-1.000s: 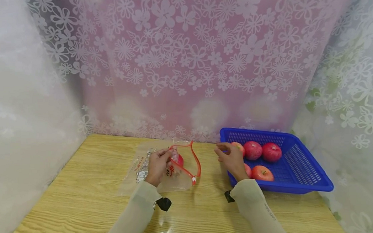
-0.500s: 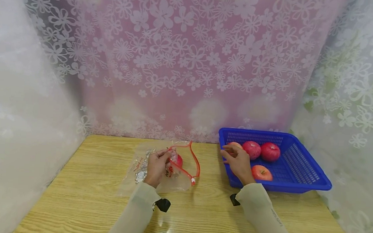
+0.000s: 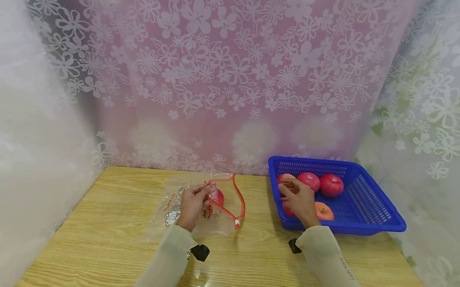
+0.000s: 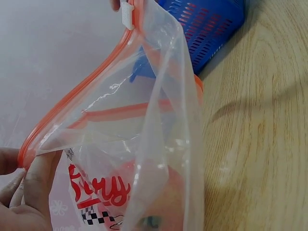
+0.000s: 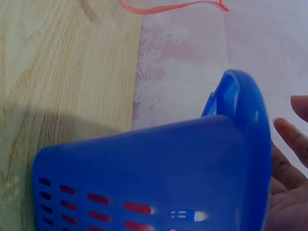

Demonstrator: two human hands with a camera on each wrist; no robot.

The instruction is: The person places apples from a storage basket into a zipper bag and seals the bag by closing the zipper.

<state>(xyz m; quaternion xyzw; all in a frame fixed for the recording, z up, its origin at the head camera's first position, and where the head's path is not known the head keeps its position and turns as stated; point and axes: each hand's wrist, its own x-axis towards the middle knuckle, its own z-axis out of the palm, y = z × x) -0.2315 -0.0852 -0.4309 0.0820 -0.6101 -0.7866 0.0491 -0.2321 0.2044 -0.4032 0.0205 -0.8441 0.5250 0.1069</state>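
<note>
Where the two sleeves reach in from the near edge of the wooden desk (image 3: 101, 245), the left hand (image 3: 192, 205) sits around the middle of the desk, its thumb and fingers pinching the orange zip rim of a clear plastic bag (image 3: 194, 211) and holding its mouth open toward the right. One red apple in the bag (image 3: 219, 197) lies just past that hand, seen through the plastic. Toward the far right corner stands a blue basket (image 3: 372, 213), and the right hand (image 3: 299, 200) is inside its left part, fingers loosely spread and relaxed, clamped on nothing, over the apples in the basket (image 3: 331, 185); whether it touches one cannot be told. Behind the far edge hangs a pink flowered curtain (image 3: 234, 73).
</note>
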